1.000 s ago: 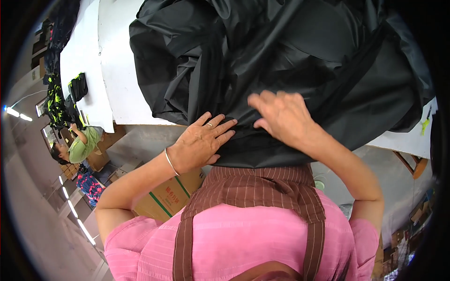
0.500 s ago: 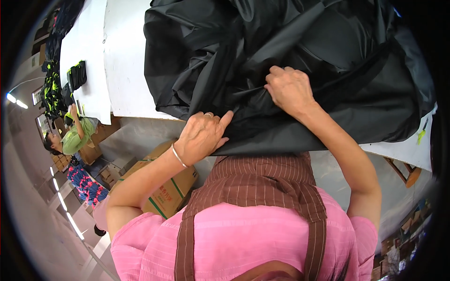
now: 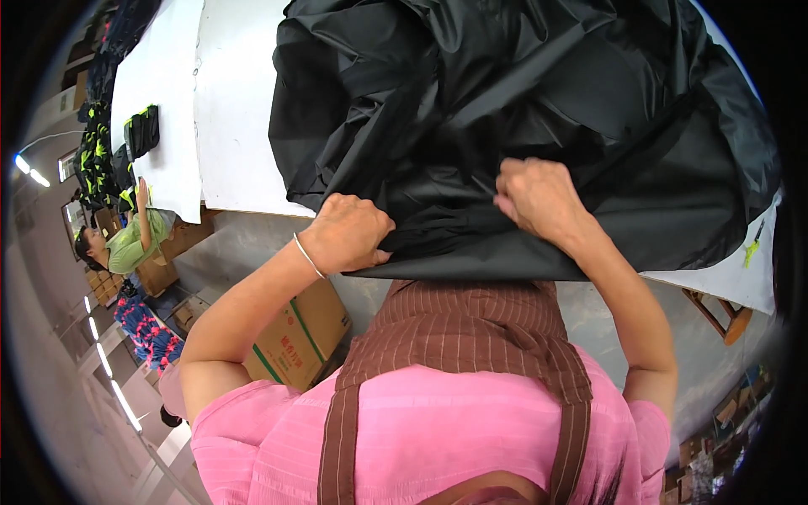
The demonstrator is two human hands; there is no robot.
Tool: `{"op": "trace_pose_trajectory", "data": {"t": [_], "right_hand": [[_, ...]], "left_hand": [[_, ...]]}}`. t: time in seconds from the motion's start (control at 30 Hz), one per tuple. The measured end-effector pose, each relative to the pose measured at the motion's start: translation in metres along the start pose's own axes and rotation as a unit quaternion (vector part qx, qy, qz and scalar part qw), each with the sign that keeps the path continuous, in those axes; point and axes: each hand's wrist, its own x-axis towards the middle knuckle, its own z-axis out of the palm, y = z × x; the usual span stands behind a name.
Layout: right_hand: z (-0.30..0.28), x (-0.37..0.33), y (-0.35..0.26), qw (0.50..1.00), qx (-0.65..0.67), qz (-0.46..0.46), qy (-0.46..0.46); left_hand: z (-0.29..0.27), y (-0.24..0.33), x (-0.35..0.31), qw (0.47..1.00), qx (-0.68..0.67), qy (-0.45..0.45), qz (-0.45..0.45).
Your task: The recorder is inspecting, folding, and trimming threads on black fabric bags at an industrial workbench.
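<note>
A large, crumpled sheet of shiny black fabric [image 3: 539, 93] is heaped over the white table and reaches its near edge. My left hand [image 3: 349, 230] is closed on the fabric near its front left edge, with the thumb against the cloth and a bracelet on the wrist. Farther right and a little farther from me, my right hand [image 3: 543, 198] has its fingers curled on the same fabric, slightly blurred. Gathered folds of cloth run between the two hands. The fingertips of both hands are partly hidden.
The white table [image 3: 240, 109] extends left of the fabric. Small yellow-green snips [image 3: 752, 252] lie at its right end. Below the table on the left stands a cardboard box [image 3: 299, 337]. A person in a green top [image 3: 139, 244] works farther left beside dark bundles [image 3: 141, 130].
My right hand has moved toward me and slightly right. The left hand has shifted a little left, its forefinger now curled in. The fabric between them lies differently.
</note>
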Motion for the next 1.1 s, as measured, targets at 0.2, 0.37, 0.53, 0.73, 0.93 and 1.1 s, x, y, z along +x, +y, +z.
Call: {"op": "trace_pose_trajectory", "data": {"t": [0.2, 0.37, 0.53, 0.73, 0.93, 1.1], "right_hand": [[0.026, -0.020, -0.009, 0.983, 0.039, -0.003, -0.178], [0.014, -0.038, -0.015, 0.993, 0.014, 0.010, -0.114], [-0.016, -0.097, -0.034, 0.971, -0.067, 0.126, -0.190], [-0.004, -0.166, -0.042, 0.898, -0.161, 0.217, -0.348], [-0.002, -0.151, -0.072, 0.848, -0.153, 0.212, -0.462], [0.012, -0.149, -0.062, 0.914, -0.232, 0.196, -0.268]], "left_hand": [[0.003, 0.001, 0.012, 0.996, -0.067, -0.052, 0.015], [-0.035, 0.019, 0.045, 0.988, -0.037, -0.031, 0.149], [-0.049, 0.065, 0.132, 0.938, -0.064, 0.078, 0.332], [0.024, 0.066, 0.206, 0.904, 0.141, 0.165, 0.370], [-0.022, 0.024, 0.236, 0.901, 0.254, 0.219, 0.275], [-0.058, 0.012, 0.250, 0.924, 0.280, 0.197, 0.172]]}}
